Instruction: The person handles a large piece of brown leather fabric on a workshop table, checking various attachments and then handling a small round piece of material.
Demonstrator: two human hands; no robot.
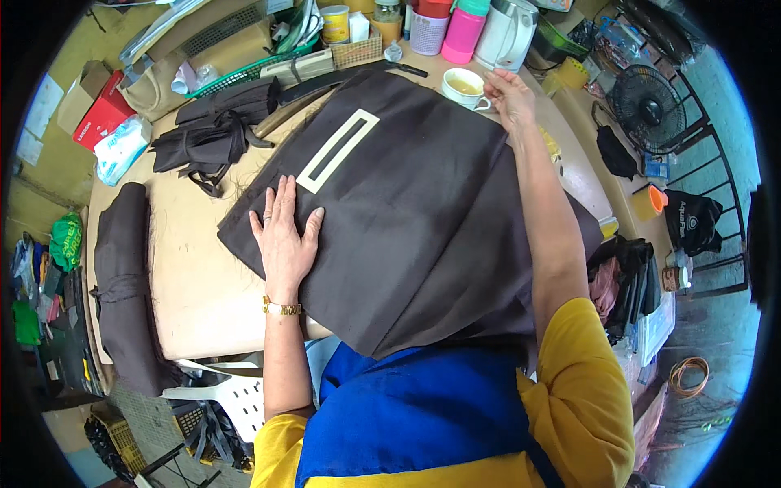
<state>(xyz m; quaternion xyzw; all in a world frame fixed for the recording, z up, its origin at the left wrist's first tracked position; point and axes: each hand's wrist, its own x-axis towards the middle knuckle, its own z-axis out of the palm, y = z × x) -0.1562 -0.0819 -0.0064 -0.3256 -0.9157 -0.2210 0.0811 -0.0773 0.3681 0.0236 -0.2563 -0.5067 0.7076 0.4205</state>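
A large sheet of dark brown fabric (423, 195) covers the middle of the table and hangs over its near edge toward my lap. On its far left part lies a pale rectangular frame (338, 151) with a long slot, like a template. My left hand (286, 232) rests flat on the fabric just below the frame, fingers spread. At the far right my right hand (512, 98) is raised beside a white cup (465, 88) with yellowish contents. Its fingers are curled together near the cup's handle; whether anything small is between them is hidden.
Tied dark fabric bundles (207, 134) lie at the far left, and a long fabric roll (122, 285) along the left edge. Behind the fabric are a long dark blade (333, 81), a pink bottle (465, 32) and a white kettle (506, 34). A fan (649, 110) stands right.
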